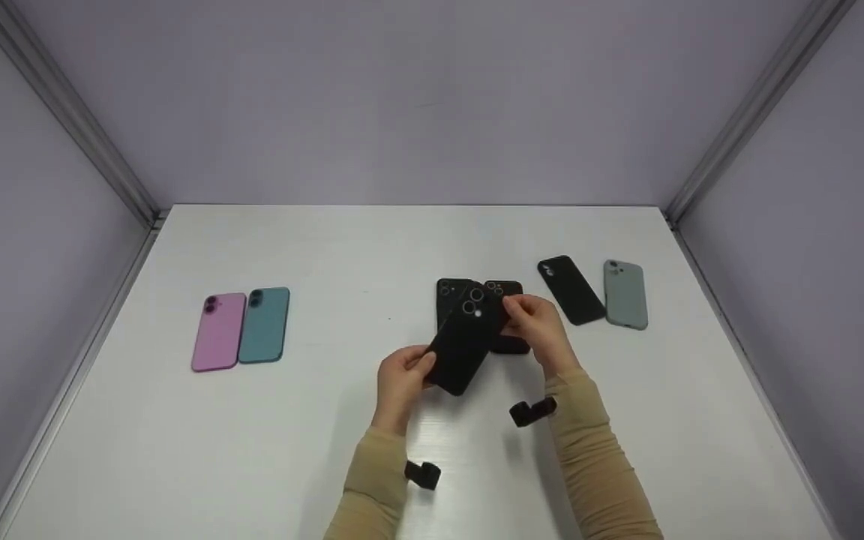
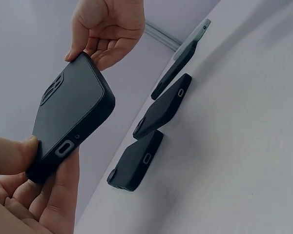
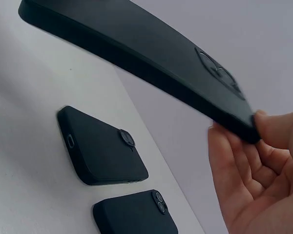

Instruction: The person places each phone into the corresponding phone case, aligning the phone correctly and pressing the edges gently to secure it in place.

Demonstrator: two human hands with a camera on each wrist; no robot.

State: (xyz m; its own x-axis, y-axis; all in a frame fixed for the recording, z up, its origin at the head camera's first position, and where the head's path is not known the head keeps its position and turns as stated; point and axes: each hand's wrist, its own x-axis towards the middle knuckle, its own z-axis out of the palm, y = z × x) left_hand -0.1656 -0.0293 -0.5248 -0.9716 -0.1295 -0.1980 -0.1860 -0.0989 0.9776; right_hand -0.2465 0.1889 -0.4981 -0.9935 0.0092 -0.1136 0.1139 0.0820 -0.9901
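A black phone case (image 1: pixel 466 345) is held tilted above the table, its camera cutouts toward the far end. My left hand (image 1: pixel 400 379) pinches its near end, thumb on the back face and fingers beneath. With thumb and fingers, my right hand (image 1: pixel 541 330) pinches the far corner beside the cutouts, as the right wrist view also shows. Partly hidden under it in the head view lie two more black phone cases, a left one (image 1: pixel 450 294) and a right one (image 1: pixel 511 345). Both show whole on the table in the left wrist view.
To the right lie another black phone case (image 1: pixel 574 292) and a grey-green one (image 1: pixel 625 296), nearly touching. A pink phone (image 1: pixel 219 334) and a teal phone (image 1: pixel 264 326) lie side by side at the left. Pale walls enclose the white table (image 1: pixel 177 450).
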